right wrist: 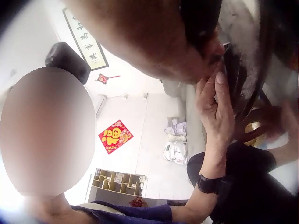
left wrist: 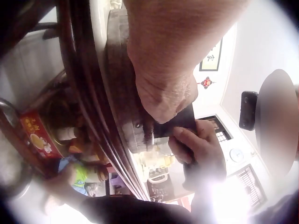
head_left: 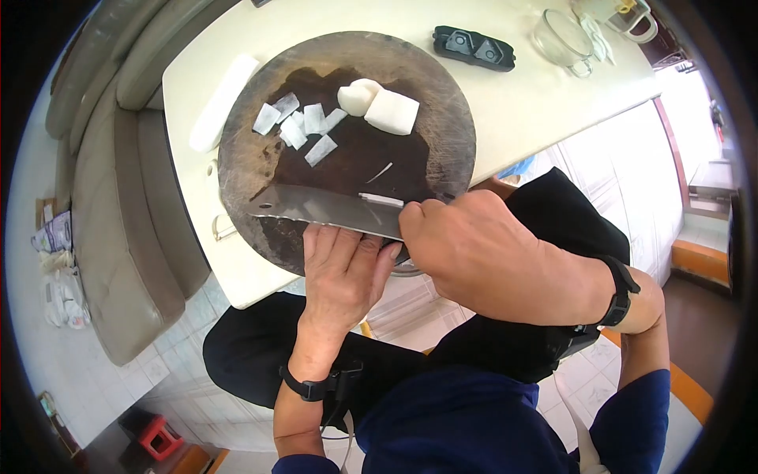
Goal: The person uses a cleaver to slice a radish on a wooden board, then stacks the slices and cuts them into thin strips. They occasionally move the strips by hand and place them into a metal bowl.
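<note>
Right hand (head_left: pixel 482 249) gripped the broad steel cleaver (head_left: pixel 328 209) by its handle at the round dark wooden board's (head_left: pixel 442 103) six o'clock; left hand (head_left: pixel 343 272), fingers flat, pressed its blade. Heavy, stiff, sharp-edged, likely.

From my head the view is bright and even, a daylight look, with the strongest light at the upper right, where the floor washes out to white. The pale table (head_left: pixel 521 110) is close to glare. The lens bends everything into a circle, with black corners and curved edges. My hands cast only soft shadows on the chopping board (head_left: pixel 442 110), and the knife (head_left: pixel 324 209) blade shows a dull sheen. Both wrist views are soft and out of focus: my left hand (left wrist: pixel 163 88) is a blur up close, and a white flare burns out the lower right.
</note>
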`<state>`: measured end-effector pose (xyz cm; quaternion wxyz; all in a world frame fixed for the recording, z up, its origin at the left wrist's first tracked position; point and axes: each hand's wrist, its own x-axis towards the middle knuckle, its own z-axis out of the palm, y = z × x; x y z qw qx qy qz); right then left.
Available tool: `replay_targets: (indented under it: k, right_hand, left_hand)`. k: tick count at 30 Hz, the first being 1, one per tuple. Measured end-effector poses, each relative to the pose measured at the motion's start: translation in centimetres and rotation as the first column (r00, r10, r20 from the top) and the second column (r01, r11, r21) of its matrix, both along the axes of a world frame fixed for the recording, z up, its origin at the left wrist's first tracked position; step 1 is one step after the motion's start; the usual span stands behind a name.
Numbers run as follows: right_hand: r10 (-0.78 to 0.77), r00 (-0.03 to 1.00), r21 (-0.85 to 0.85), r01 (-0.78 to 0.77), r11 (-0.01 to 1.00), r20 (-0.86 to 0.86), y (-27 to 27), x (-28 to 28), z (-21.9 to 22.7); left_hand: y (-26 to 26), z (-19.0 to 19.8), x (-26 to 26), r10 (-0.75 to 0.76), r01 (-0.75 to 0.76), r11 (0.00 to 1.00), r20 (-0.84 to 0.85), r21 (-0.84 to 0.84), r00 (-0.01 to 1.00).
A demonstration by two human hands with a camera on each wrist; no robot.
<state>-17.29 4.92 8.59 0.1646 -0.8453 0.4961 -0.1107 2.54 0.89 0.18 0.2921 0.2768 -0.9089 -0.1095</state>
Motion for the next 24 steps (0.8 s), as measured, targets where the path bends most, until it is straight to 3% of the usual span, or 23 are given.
replay_targets:
  k: [5, 8, 14, 17, 24]
  right_hand:
    - [0.002, 0.998, -0.021, 0.0, 1.0, 0.07, -0.2, -0.6, -0.9]
    - [-0.027, 0.999, 0.052, 0.028, 0.998, -0.023, 0.2, -0.4, 0.1]
    - [0.002, 0.999, -0.01, -0.001, 1.0, 0.053, 0.5, -0.4, -0.4]
    - [0.035, 0.999, 0.031, -0.035, 0.999, 0.004, -0.1, -0.1, -0.5]
    - [-0.029, 0.999, 0.009, 0.028, 1.0, 0.042, -0.2, -0.6, -0.3]
  left_hand:
    - [-0.2, -0.4, 0.2, -0.011, 0.01, 1.0, -0.06, -0.024, 0.998]
    - [-0.2, -0.5, 0.3, -0.004, 0.004, 1.0, -0.04, -0.007, 0.999]
    - [0.0, -0.4, 0.2, -0.004, 0.004, 1.0, -0.028, 0.015, 1.0]
    - [0.0, -0.1, 0.2, -0.003, 0.003, 1.0, -0.012, 0.027, 1.0]
    - [-0.2, -0.6, 0.4, -0.002, 0.003, 1.0, -0.033, 0.014, 0.999]
